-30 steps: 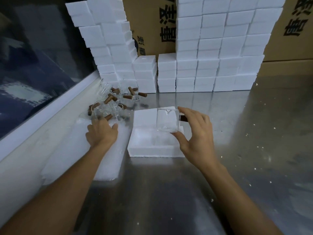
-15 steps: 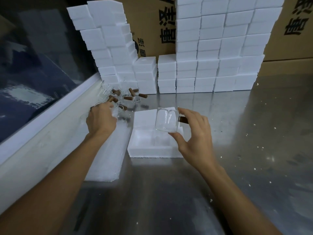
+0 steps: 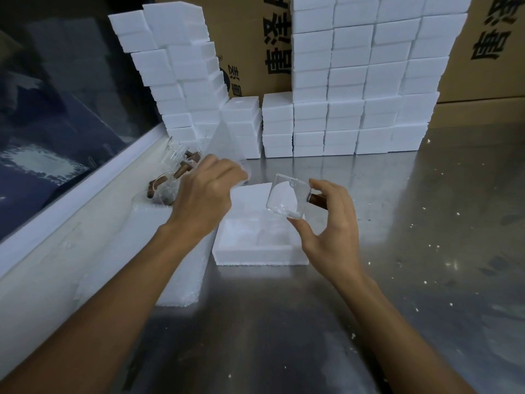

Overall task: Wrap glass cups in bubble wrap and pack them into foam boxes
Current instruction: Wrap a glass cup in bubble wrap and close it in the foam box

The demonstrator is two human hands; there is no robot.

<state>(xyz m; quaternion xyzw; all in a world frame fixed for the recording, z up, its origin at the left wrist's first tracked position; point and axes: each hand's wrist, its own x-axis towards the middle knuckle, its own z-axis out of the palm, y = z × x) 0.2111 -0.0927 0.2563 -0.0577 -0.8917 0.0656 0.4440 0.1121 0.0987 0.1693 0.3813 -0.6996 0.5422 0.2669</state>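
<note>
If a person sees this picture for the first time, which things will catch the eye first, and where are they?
First, the clear square glass cup with a brown wooden handle, held by the right hand above the open white foam box at the centre of the steel table. Next, the left hand lifting a thin transparent sheet of wrap near the pile of similar glass cups. Behind stands a tall wall of stacked white foam boxes.

Two bare arms come up from the bottom of the picture, one from the lower left corner and one from the lower right. No sleeves show on them. The left hand sits near the middle of the picture, and the right hand is just right of the middle. The hands wear nothing: bare fingers, bare wrists.
</note>
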